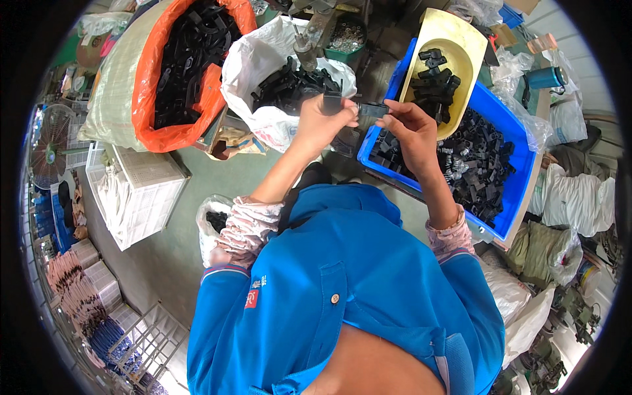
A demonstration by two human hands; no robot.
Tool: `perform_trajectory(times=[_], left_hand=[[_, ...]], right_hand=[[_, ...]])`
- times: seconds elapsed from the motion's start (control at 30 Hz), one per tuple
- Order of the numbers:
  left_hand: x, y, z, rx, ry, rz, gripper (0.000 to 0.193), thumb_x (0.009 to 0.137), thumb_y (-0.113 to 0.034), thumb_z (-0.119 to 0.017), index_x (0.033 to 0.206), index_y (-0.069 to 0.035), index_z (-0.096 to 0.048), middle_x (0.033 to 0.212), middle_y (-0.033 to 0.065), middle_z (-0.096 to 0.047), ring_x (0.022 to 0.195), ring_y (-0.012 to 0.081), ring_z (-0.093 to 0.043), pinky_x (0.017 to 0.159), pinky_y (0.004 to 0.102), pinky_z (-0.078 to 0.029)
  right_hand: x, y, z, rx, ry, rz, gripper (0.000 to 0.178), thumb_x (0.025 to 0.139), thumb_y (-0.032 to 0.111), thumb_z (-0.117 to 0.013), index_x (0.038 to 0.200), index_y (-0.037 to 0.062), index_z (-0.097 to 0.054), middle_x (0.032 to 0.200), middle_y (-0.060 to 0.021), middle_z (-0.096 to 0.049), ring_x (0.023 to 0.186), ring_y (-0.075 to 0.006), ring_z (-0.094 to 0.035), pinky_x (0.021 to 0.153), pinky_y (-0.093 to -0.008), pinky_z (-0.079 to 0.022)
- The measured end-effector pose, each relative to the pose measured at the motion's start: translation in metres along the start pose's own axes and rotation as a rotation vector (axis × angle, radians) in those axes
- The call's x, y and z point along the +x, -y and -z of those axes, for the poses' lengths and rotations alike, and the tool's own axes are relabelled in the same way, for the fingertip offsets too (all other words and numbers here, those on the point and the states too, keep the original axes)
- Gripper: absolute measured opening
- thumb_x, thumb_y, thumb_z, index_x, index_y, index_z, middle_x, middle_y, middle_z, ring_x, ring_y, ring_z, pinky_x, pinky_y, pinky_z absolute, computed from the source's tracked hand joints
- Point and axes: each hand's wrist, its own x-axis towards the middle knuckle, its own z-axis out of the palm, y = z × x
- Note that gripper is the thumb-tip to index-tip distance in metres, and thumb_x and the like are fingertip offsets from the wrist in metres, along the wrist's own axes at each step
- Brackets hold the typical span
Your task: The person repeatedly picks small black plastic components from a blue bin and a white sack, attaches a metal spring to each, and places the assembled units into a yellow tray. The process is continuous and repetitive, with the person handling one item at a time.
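Note:
My left hand (320,122) is closed around a black plastic part (332,101), whose blocky end stands up above the fingers. Thumb and fingers of my right hand (416,135) pinch the end of a dark flat strip-like piece (373,110). That piece reaches across toward the left fingertips; whether it joins the black part I cannot tell. Both hands are raised between a white bag (247,62) of black plastic parts and a blue bin (526,178) of small black pieces, some with shiny metal. A yellow tub (475,46) holding black parts rests over the bin's far side.
At the far left stands a woven sack with an orange liner (146,79), full of black parts. A green container (345,56) of small metal pieces sits beside a metal machine spindle (305,52). White crates (148,197) and a small bag (207,227) are on the floor.

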Motion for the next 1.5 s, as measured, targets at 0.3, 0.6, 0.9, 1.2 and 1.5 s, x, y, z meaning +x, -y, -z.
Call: perform_trajectory(times=[0.3, 0.6, 0.9, 1.2, 1.5], left_hand=[[-0.004, -0.013, 0.004, 0.068, 0.084, 0.098, 0.028, 0.09, -0.011, -0.068, 0.11, 0.004, -0.055, 0.095, 0.0132, -0.067, 0.076, 0.0148, -0.067, 0.065, 0.0258, -0.055], [-0.024, -0.037, 0.025, 0.001, 0.462, 0.37, 0.044, 0.098, -0.022, -0.057, 0.135, -0.003, -0.044, 0.115, 0.0143, -0.064, 0.089, 0.0227, -0.069, 0.071, 0.0316, -0.056], [-0.036, -0.041, 0.017, 0.042, 0.552, 0.42, 0.049, 0.093, -0.026, -0.064, 0.135, -0.005, -0.049, 0.124, 0.012, -0.063, 0.092, 0.0205, -0.07, 0.059, 0.0252, -0.055], [-0.037, -0.034, 0.006, -0.017, 0.574, 0.43, 0.036, 0.094, -0.017, -0.063, 0.126, -0.004, -0.05, 0.124, 0.0102, -0.062, 0.09, 0.0198, -0.07, 0.055, 0.024, -0.053], [-0.037, -0.023, -0.014, 0.184, 0.403, 0.238, 0.033, 0.092, -0.009, -0.066, 0.119, -0.004, -0.048, 0.104, 0.0101, -0.067, 0.089, 0.0165, -0.069, 0.06, 0.0255, -0.056]], right_hand=[[0.015, 0.002, 0.014, 0.193, 0.049, -0.174, 0.026, 0.088, 0.003, -0.067, 0.113, -0.0052, -0.064, 0.096, -0.0097, -0.069, 0.085, -0.0166, -0.068, 0.079, -0.0295, -0.056], [0.023, 0.043, 0.037, 0.249, 0.211, -0.285, 0.022, 0.086, 0.001, -0.066, 0.107, -0.0036, -0.061, 0.099, -0.012, -0.067, 0.087, -0.02, -0.067, 0.079, -0.0326, -0.056], [0.029, 0.062, 0.035, -0.018, 0.291, -0.454, 0.025, 0.082, 0.001, -0.071, 0.105, -0.0056, -0.063, 0.091, -0.0109, -0.066, 0.077, -0.0165, -0.066, 0.075, -0.0275, -0.056], [0.021, 0.053, 0.031, -0.083, 0.343, -0.465, 0.02, 0.083, 0.002, -0.071, 0.1, -0.0045, -0.063, 0.088, -0.0105, -0.067, 0.076, -0.0165, -0.066, 0.073, -0.027, -0.055], [-0.009, 0.042, 0.022, -0.104, 0.287, -0.364, 0.024, 0.083, -0.002, -0.065, 0.108, -0.0036, -0.064, 0.092, -0.0069, -0.064, 0.08, -0.013, -0.061, 0.078, -0.0253, -0.049]])
